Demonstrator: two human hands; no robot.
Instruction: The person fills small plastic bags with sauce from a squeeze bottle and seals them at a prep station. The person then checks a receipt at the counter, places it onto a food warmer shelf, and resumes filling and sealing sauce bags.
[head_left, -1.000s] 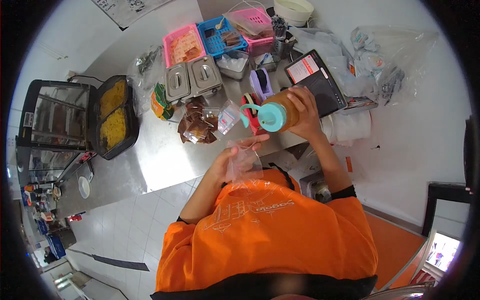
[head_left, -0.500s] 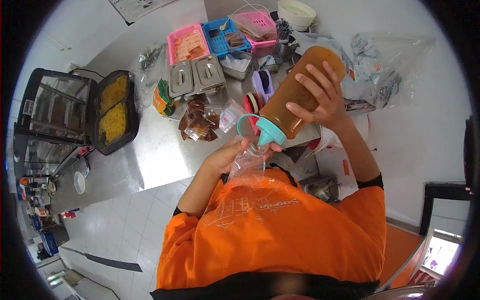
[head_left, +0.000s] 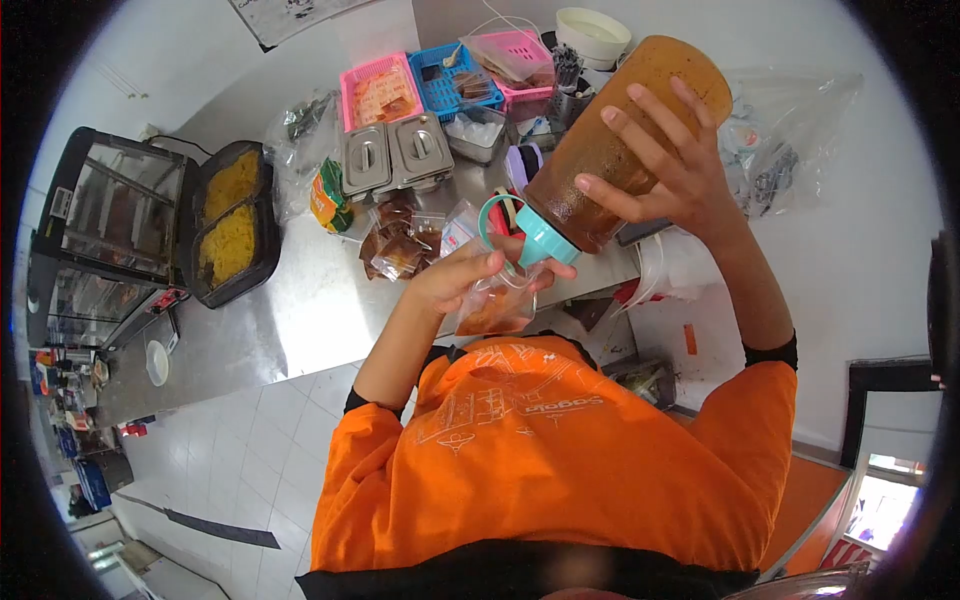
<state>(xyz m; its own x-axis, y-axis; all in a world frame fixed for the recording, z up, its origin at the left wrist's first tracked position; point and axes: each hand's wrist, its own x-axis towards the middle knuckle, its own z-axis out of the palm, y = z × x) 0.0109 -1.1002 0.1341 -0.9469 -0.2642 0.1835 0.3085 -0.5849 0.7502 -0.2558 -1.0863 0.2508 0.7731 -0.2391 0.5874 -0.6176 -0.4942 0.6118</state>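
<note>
A large bottle [head_left: 625, 140] of brown sauce is tipped steeply, its teal cap pointing down to the left. My right hand [head_left: 670, 170] grips the bottle's side with spread fingers. Below the spout, my left hand [head_left: 470, 275] holds a small clear bag [head_left: 497, 308] with orange-brown sauce in its lower part. The spout's tip is hidden at the bag's mouth. Just beyond my left hand lie filled brown sachets [head_left: 400, 245] on the steel counter [head_left: 310, 300].
Two lidded steel containers [head_left: 395, 155] stand behind the sachets, with pink [head_left: 380, 90] and blue baskets [head_left: 450, 85] further back. A black tray [head_left: 232, 225] of yellow food and a glass-fronted cabinet [head_left: 115, 220] are at the left. Plastic bags [head_left: 785, 140] hang at the right.
The bottle has been raised and tipped further over, with my right hand moving up and right. The spout has come down to the bag, which was empty and now holds sauce.
</note>
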